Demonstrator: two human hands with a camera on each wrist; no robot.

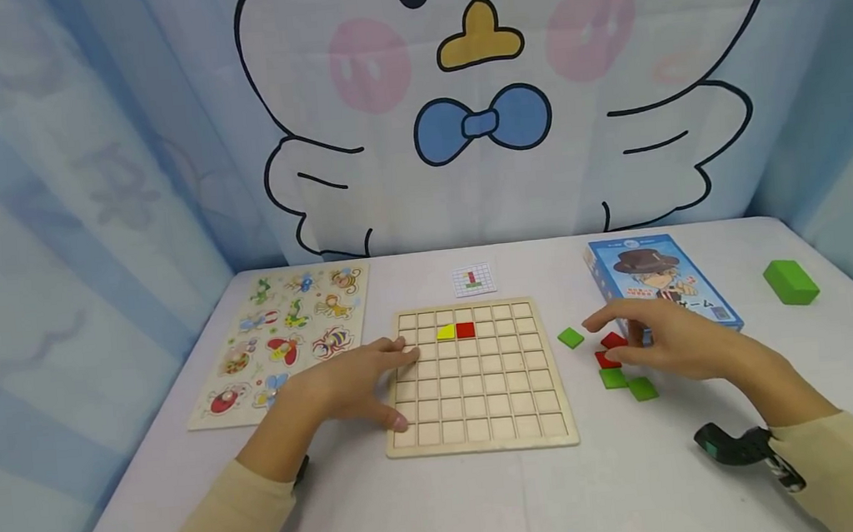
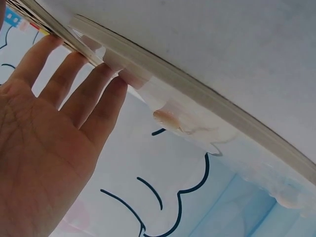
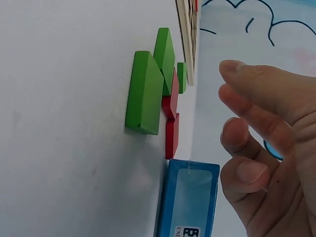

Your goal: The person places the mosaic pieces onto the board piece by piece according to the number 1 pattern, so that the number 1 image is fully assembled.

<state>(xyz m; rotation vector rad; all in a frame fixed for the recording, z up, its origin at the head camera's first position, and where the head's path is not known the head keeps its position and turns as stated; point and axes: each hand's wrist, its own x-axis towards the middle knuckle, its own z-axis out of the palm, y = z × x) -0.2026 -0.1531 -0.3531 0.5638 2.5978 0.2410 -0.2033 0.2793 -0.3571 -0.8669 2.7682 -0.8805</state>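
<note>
My left hand (image 1: 353, 384) rests at the left edge of a wooden grid board (image 1: 490, 363), its thumb lower than its fingers; in the left wrist view the fingers are spread and nearly straight. A yellow tile (image 1: 446, 332) and a red tile (image 1: 465, 330) lie side by side in the board's second row. Right of the board, my right hand (image 1: 673, 338) hovers with loosely bent fingers above loose tiles. Beneath and beside it are red tiles (image 1: 605, 360) and green tiles (image 1: 642, 388). The right wrist view shows nothing between thumb and fingers.
Behind the board lies a small pattern card (image 1: 473, 280). A blue box (image 1: 707, 290) stands behind the right hand, with a green block (image 1: 791, 281) farther right. At left, a picture board (image 1: 220, 416) with insects lies partly behind the left hand.
</note>
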